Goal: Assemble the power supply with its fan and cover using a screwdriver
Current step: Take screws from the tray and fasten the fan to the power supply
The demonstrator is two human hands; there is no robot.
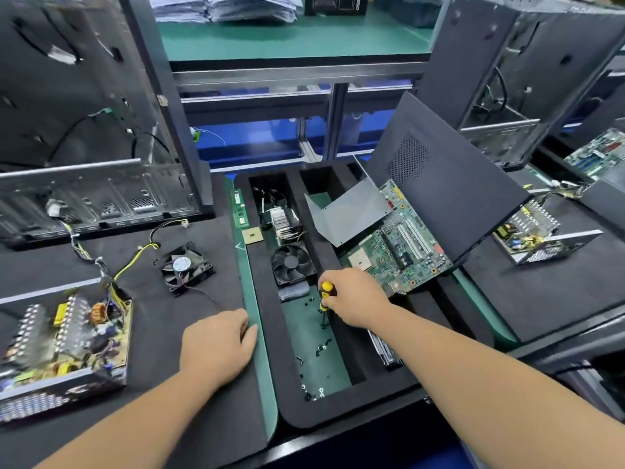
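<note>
Power supply sits near left on the black mat, lid off: open metal box, perforated near wall, board crowded with silver heat-sink fins, a copper coil, yellow parts. Yellow-and-black wires run from its far corner toward the open computer case standing at far left. Fan, black, square frame, round label at hub, lies flat on the mat just right of and beyond the supply, thin lead trailing toward the near side.

Left hand rests palm down at the mat's right edge, fingers relaxed, holding nothing. Right hand grips the screwdriver, yellow-and-black handle, shaft pointing down into the foam tray compartment where small black screws lie scattered. Grey bent metal cover leans in the tray, far side, against a green motherboard.
</note>
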